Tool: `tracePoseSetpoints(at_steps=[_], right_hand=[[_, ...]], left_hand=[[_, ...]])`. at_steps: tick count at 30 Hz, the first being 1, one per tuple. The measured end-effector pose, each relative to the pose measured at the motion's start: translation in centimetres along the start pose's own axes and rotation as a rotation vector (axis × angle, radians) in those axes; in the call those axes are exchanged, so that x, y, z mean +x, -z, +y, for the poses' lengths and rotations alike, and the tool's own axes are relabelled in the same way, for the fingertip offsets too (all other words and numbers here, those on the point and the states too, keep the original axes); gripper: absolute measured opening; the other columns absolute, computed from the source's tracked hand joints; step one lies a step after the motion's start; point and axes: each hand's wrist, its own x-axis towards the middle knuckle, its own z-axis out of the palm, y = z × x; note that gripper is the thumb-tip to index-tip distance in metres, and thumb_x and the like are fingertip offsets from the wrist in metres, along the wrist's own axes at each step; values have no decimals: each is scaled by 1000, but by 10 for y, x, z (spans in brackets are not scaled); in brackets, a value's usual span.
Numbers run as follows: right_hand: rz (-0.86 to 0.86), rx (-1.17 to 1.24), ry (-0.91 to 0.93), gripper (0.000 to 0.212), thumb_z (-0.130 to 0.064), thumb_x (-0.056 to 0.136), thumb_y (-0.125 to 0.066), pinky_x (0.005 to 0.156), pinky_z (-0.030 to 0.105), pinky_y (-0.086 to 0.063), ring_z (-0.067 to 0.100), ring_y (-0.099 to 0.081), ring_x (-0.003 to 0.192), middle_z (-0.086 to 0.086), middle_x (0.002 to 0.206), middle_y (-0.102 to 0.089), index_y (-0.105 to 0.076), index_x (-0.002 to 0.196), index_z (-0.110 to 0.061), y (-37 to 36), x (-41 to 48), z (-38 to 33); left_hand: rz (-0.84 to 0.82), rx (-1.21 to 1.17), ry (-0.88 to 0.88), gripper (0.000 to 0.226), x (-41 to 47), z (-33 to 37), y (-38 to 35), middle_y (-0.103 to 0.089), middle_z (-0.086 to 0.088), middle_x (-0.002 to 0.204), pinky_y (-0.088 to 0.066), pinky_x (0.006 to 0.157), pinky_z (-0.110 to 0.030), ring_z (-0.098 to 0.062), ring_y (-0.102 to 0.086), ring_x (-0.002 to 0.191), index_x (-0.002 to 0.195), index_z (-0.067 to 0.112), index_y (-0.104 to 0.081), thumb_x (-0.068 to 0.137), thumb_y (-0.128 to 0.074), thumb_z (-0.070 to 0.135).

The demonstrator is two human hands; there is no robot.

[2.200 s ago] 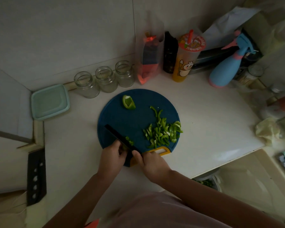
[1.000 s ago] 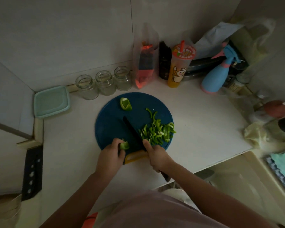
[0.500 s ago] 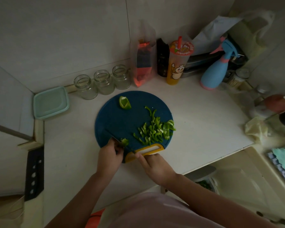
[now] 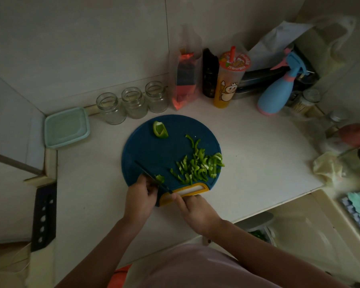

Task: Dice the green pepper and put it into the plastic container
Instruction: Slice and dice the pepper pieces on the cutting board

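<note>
A round blue cutting board with a yellow handle lies on the white counter. My left hand pins a small green pepper piece at the board's near edge. My right hand grips a black knife whose blade lies across that piece, tip pointing left and away. A heap of cut pepper strips lies on the board's right side. One larger pepper chunk rests at the far edge. The pale green plastic container, lid on, sits at the far left of the counter.
Three empty glass jars stand behind the board. A plastic bag, a dark bottle, an orange drink cup and a blue spray bottle line the wall. Cloth and clutter fill the right edge. A bin sits below the counter.
The knife swung from pushing strips toward the heap back onto the small piece under my left hand. The blade now lies lower across it than half a second ago.
</note>
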Motion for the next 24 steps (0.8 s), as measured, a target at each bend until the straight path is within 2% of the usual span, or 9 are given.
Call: tracePoseSetpoints(at_steps=[2, 8, 12, 18, 21, 24], right_hand=[[-1, 13, -3, 56, -52, 98, -28, 69, 33, -43, 18, -57, 72, 0, 64, -52, -58, 73, -12, -1, 1, -1], [49, -87, -13, 55, -55, 97, -26, 71, 41, -47, 29, -62, 79, 15, 79, -65, -51, 68, -16, -7, 3, -4], [41, -133, -8, 48, -51, 99, -26, 70, 39, -45, 33, -61, 83, 18, 84, -65, -34, 59, -26, -5, 1, -13], [47, -133, -55, 51, -54, 98, -24, 72, 40, -47, 34, -61, 85, 17, 85, -65, -36, 59, -25, -8, 2, -17], [48, -138, -52, 52, -54, 98, -24, 73, 41, -48, 35, -61, 87, 17, 87, -66, -42, 64, -20, -7, 2, -17], [33, -139, -52, 49, -53, 99, -25, 73, 39, -46, 35, -61, 89, 18, 90, -66, -40, 62, -23, -5, 1, -18]], left_hand=[[-5, 1, -2, 21, -2, -1, 0, -72, -10, 86, -54, 65, -39, -27, -67, 76, 103, 5, -61, 83, -64, 9], [7, 6, -18, 26, -4, -2, -1, -72, -11, 82, -53, 60, -34, -28, -68, 71, 106, 2, -61, 81, -67, 8], [18, 6, -69, 26, -4, -3, -1, -72, -13, 77, -46, 56, -26, -31, -67, 66, 104, -3, -61, 79, -67, 2], [7, 27, -111, 34, -2, -8, -3, -72, -12, 80, -55, 55, -39, -32, -68, 67, 113, -3, -57, 81, -65, 2], [26, 5, -80, 32, -4, -7, -4, -72, -12, 81, -55, 57, -40, -32, -68, 69, 113, -1, -57, 82, -65, 4], [51, -33, -46, 28, -7, -2, -4, -72, -13, 82, -55, 60, -39, -31, -68, 72, 110, -1, -58, 83, -65, 4]])
